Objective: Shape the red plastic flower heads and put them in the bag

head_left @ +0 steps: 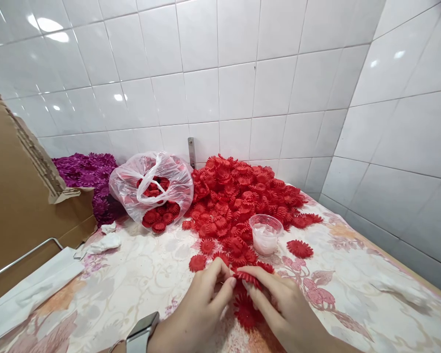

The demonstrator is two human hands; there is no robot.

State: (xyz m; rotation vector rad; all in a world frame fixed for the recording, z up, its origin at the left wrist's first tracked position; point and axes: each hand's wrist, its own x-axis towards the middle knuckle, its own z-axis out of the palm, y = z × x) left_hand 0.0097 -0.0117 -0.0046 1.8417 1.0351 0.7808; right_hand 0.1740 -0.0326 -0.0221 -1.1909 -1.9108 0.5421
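Red flower (247, 278) sits pinched in the right hand (281, 299), lower centre, likely for steadiness. The left hand (206, 293) curls beside it, its grip unclear.

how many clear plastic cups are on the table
1. The clear plastic cup stands at the near edge of the red flower heap, just beyond the right hand. Any others could be hidden behind the heap or cardboard.

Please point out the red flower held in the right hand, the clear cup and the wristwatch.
Held red flower (247, 278), head view: its petals.
Clear cup (265, 245), head view: its front wall.
Wristwatch (143, 324), head view: its case.
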